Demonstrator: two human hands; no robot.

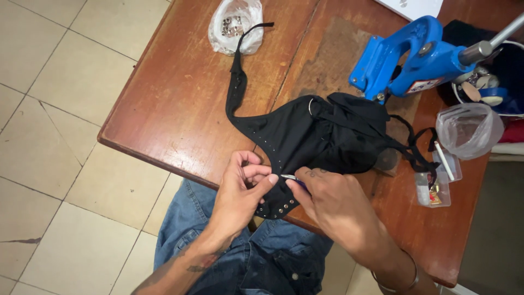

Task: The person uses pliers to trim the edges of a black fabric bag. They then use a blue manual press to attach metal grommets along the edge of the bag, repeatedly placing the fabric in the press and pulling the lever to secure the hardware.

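Note:
A black fabric garment [305, 134] with straps and a row of small metal studs lies across the wooden table [180, 109]. Its lower tip hangs over the near edge. My left hand [240, 191] pinches that studded tip between thumb and fingers. My right hand [327, 199] holds a thin pen-like tool with a blue grip [292, 178], its point against the fabric beside my left thumb. A long strap runs from the garment up toward the far side of the table.
A blue hand press [409, 60] stands at the back right. A clear bag of metal studs [236, 24] lies at the back. A clear plastic cup [468, 130] and small clear boxes [434, 188] sit at the right. Tiled floor lies to the left.

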